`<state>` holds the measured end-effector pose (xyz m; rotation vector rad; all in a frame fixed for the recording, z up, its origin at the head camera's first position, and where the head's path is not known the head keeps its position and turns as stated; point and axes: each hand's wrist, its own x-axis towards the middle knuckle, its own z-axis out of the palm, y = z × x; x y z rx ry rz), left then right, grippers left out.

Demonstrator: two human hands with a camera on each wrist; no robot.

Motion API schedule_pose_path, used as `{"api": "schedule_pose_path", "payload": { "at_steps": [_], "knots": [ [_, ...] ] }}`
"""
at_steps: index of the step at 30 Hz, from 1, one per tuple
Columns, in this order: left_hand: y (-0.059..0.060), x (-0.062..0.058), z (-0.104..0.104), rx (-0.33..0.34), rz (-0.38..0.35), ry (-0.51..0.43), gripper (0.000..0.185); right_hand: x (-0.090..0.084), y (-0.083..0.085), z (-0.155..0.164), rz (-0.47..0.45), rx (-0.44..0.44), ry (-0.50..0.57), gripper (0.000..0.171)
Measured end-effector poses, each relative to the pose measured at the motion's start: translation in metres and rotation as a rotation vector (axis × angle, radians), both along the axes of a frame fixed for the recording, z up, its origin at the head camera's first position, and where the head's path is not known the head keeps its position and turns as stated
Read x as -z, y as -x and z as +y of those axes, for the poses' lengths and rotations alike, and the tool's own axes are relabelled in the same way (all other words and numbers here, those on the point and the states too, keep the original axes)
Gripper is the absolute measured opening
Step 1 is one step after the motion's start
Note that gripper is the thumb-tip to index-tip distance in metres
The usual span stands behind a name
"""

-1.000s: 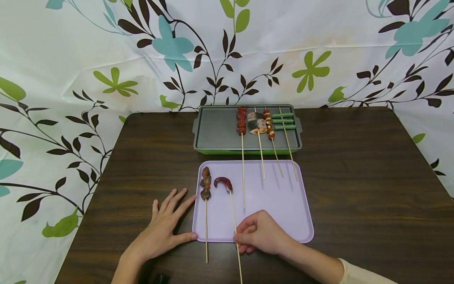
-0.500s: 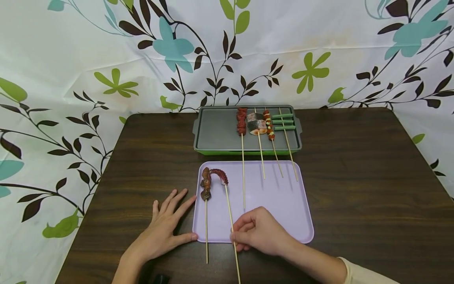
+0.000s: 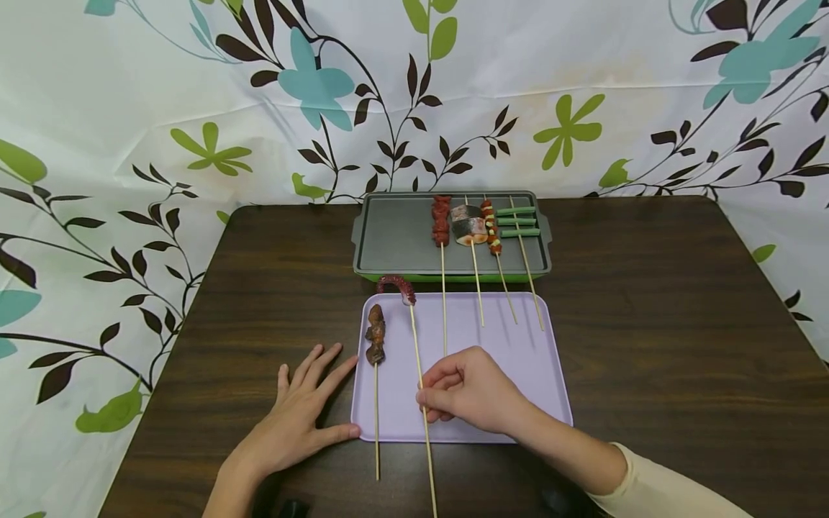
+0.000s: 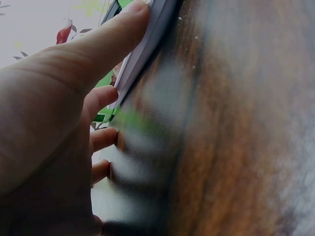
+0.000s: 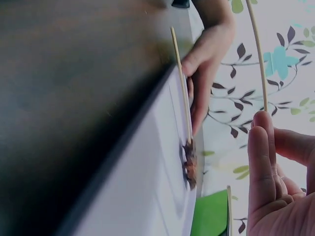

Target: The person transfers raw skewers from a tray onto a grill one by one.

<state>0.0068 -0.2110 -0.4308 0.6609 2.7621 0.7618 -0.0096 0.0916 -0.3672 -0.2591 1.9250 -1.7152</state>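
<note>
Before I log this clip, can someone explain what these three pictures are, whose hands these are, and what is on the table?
No machine here: a person works bare-handed, wearing a head camera and one on each wrist. The head view shows a dark wooden table with a lilac plastic tray and a grey grill pan with a green base holding four skewers. The left hand rests flat, thumb at the tray's edge. The right hand pinches a bamboo skewer with red octopus tentacle. A brown meat skewer lies on the tray. The wrist views are blurry close-ups.
</note>
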Motion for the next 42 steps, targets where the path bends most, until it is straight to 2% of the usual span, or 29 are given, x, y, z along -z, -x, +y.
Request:
{"api": "schedule_pose_path", "payload": {
  "at_steps": [9, 14, 23, 34, 42],
  "knots": [
    [0.000, 0.000, -0.001, -0.005, 0.008, 0.011, 0.093, -0.006, 0.035, 0.002, 0.050, 0.036, -0.042, 0.015],
    [-0.002, 0.002, -0.001, 0.004, 0.012, -0.001, 0.093, -0.005, 0.048, 0.003, 0.056, 0.059, -0.055, 0.014],
    [-0.001, 0.002, -0.001, 0.003, 0.020, 0.001, 0.093, -0.002, 0.067, 0.001, 0.011, 0.108, -0.050, 0.016],
    [-0.002, 0.001, 0.000, -0.007, 0.012, -0.005, 0.092, -0.012, 0.077, 0.000, 0.033, 0.129, -0.084, 0.015],
    [-0.002, 0.001, -0.001, -0.004, 0.023, 0.001, 0.092, -0.017, 0.094, 0.000, 0.009, 0.143, -0.127, 0.015]
  ]
}}
